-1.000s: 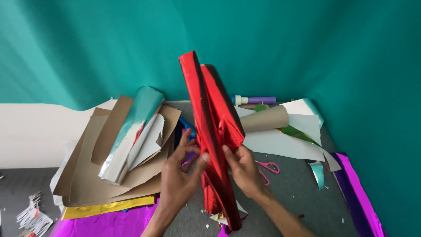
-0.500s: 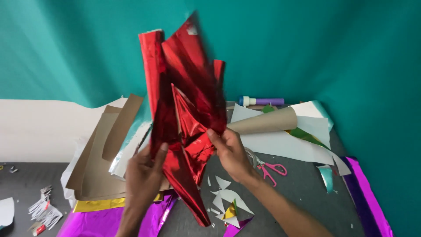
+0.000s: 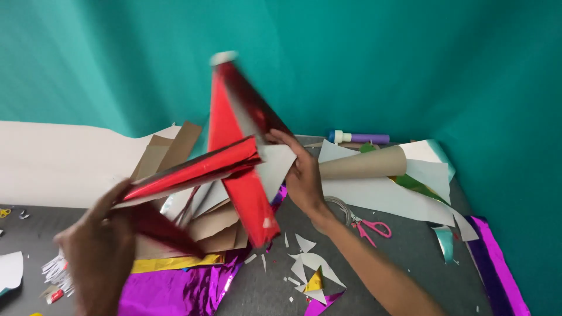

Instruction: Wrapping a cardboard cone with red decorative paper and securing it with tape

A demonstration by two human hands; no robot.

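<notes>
Both hands [image 3: 304, 175] have spread the red foil cones [image 3: 234, 164] apart.

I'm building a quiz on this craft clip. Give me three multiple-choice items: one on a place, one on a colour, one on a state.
1. Where do the scissors lie?
A. On the grey table, right of the right forearm
B. On the purple foil
C. In the left hand

2. What colour is the foil both hands hold?
A. Green
B. Red
C. Gold

3. How is the cardboard cone?
A. Upright
B. Held up in the air
C. Lying on its side

Key:
1 A: the scissors rest on the table.
2 B: the left hand and right hand grip red foil.
3 C: the cone lies flat on white paper.
</notes>
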